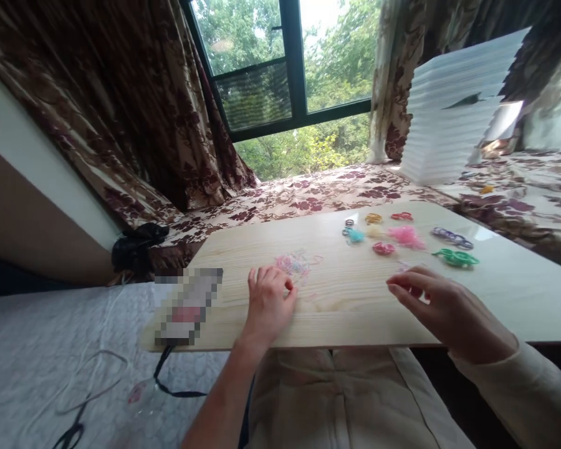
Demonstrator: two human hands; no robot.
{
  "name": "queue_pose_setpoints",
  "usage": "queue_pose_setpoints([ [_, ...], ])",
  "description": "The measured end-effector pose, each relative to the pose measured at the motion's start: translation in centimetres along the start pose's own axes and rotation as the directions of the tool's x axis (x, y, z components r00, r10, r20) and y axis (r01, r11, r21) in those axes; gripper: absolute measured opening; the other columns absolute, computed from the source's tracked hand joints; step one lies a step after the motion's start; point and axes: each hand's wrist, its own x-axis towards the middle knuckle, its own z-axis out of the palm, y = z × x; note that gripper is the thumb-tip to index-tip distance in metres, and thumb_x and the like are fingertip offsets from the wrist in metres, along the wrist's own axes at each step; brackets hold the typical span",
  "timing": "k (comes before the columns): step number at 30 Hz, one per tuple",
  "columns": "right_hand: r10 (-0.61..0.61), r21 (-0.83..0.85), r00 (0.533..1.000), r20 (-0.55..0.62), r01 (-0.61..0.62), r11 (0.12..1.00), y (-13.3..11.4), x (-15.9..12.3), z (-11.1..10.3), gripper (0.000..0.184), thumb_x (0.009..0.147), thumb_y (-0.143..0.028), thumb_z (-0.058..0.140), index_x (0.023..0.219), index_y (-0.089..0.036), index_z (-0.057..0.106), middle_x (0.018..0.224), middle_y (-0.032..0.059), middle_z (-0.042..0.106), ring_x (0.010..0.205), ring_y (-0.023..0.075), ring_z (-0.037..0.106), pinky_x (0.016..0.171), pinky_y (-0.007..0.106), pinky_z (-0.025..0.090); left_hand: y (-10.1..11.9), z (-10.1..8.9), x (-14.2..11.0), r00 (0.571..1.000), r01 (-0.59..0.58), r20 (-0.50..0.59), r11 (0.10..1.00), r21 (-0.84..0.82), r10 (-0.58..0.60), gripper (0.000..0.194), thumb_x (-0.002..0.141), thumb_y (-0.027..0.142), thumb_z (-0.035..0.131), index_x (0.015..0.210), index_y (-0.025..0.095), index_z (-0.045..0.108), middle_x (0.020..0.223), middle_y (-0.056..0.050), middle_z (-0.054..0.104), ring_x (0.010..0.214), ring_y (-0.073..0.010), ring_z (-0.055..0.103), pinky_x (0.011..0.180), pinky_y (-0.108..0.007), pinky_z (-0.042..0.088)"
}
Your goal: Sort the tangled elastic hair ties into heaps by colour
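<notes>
A pale wooden board point(355, 312) lies across my lap. My left hand point(268, 302) rests on it with fingers curled, fingertips at the edge of a loose heap of thin pink and clear rubber bands point(294, 263). My right hand point(442, 305) hovers low over the board, fingers pressed together in a pinch; whatever they hold is too small to make out. Farther back lie sorted little piles of bands: orange point(374, 218), red point(402, 216), teal point(355, 236), pink point(406, 237), purple point(451, 237) and green point(455, 257).
A blurred-out flat object point(189, 305) sits on the board's left end, a black cord point(168, 380) hanging from it. A white pleated stack point(453, 118) stands at the back right. A black cloth point(135, 246) lies by the curtains, with the window behind.
</notes>
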Motion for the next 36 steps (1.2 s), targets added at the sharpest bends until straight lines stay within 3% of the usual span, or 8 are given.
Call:
queue_pose_setpoints([
  [5,-0.092,0.087,0.990,0.107,0.083,0.993,-2.1,0.6,3.7,0.026,0.085,-0.032,0.049,0.078,-0.021,0.070,0.073,0.0046,0.068,0.058,0.0144,0.062,0.055,0.027,0.046,-0.3,-0.1,0.6,0.997,0.024,0.071,0.999,-0.023,-0.022,0.012,0.080,0.010,0.060,0.075,0.021,0.061,0.088,-0.003,0.068,0.098,-0.0219,0.056,0.101,-0.046,0.038],
  [9,-0.104,0.057,0.991,0.086,0.099,0.993,-2.1,0.4,4.7,0.028,0.087,-0.030,0.046,0.081,-0.019,0.071,0.077,0.0061,0.069,0.062,0.0156,0.064,0.055,0.027,0.045,-0.2,-0.1,1.0,0.997,-0.007,0.082,0.999,-0.037,0.010,0.014,0.085,0.014,0.056,0.080,0.023,0.066,0.091,-0.003,0.070,0.099,-0.0216,0.056,0.105,-0.049,0.034],
  [15,-0.128,0.017,0.991,0.032,0.127,0.992,-2.0,0.0,5.1,0.028,0.089,-0.029,0.044,0.082,-0.020,0.070,0.078,0.0061,0.069,0.063,0.0169,0.064,0.057,0.028,0.046,0.9,0.5,2.0,0.992,-0.032,0.124,0.999,0.033,0.028,0.011,0.084,0.023,0.059,0.078,0.022,0.069,0.093,-0.005,0.070,0.103,-0.0254,0.054,0.107,-0.055,0.030],
  [25,-0.160,-0.035,0.987,0.014,0.161,0.986,-1.9,-0.1,5.3,0.027,0.089,-0.027,0.044,0.082,-0.020,0.069,0.078,0.0057,0.068,0.065,0.0170,0.064,0.060,0.029,0.046,1.1,0.8,3.4,0.977,-0.093,0.200,0.990,0.107,0.070,0.021,0.085,0.020,0.051,0.073,0.020,0.068,0.091,-0.008,0.069,0.102,-0.0270,0.053,0.105,-0.059,0.030],
  [32,-0.162,-0.032,0.987,0.009,0.162,0.986,-2.0,-0.2,5.3,0.026,0.088,-0.027,0.045,0.082,-0.020,0.069,0.077,0.0055,0.069,0.064,0.0164,0.063,0.060,0.028,0.046,1.4,0.7,3.1,0.977,-0.104,0.197,0.991,0.083,0.086,0.018,0.083,0.015,0.051,0.072,0.019,0.065,0.093,-0.008,0.070,0.105,-0.0259,0.055,0.109,-0.059,0.027],
  [36,-0.159,-0.041,0.987,0.010,0.159,0.986,-2.0,-0.2,5.4,0.026,0.088,-0.027,0.044,0.082,-0.021,0.069,0.078,0.0057,0.069,0.064,0.0162,0.063,0.059,0.028,0.046,1.8,0.2,2.5,0.986,-0.048,0.156,0.998,-0.037,0.053,0.015,0.082,0.013,0.054,0.072,0.020,0.063,0.091,-0.005,0.070,0.105,-0.0219,0.058,0.113,-0.056,0.024],
])
